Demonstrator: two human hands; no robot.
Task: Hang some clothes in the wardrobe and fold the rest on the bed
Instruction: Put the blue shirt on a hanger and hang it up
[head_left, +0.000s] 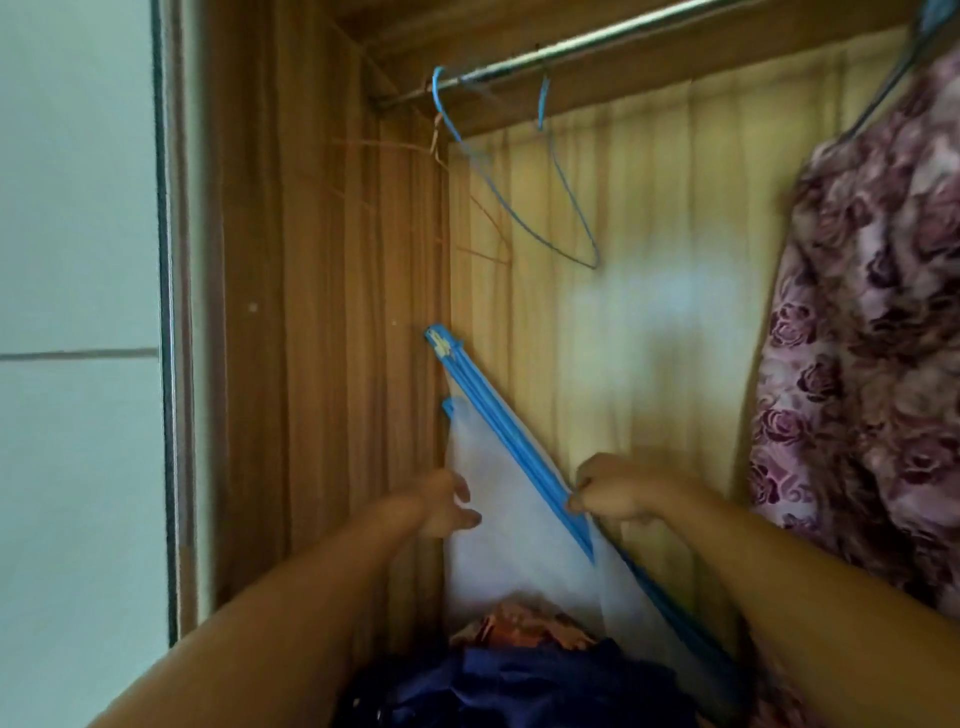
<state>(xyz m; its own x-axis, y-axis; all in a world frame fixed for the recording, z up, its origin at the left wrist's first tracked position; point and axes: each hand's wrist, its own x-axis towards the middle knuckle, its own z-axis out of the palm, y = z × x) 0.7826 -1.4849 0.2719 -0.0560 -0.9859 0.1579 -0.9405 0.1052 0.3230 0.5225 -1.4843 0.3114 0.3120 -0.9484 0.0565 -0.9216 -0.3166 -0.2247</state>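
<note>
I look into a wooden wardrobe with a metal rail (545, 54) across the top. Two empty blue wire hangers (524, 208) hang from it at the left. A white mesh item with a blue border (509, 499) leans in the wardrobe's left corner. My right hand (618, 491) pinches its blue edge. My left hand (447, 501) touches the mesh's left side, fingers curled and apart. Below my hands lie dark blue cloth (519, 686) and an orange patterned cloth (519, 626).
A purple rose-patterned garment (872, 332) hangs on a blue hanger at the right. The wardrobe's wooden side wall (322, 312) stands at the left, with a pale tiled wall (78, 312) beyond it. A cream back panel (649, 260) fills the middle.
</note>
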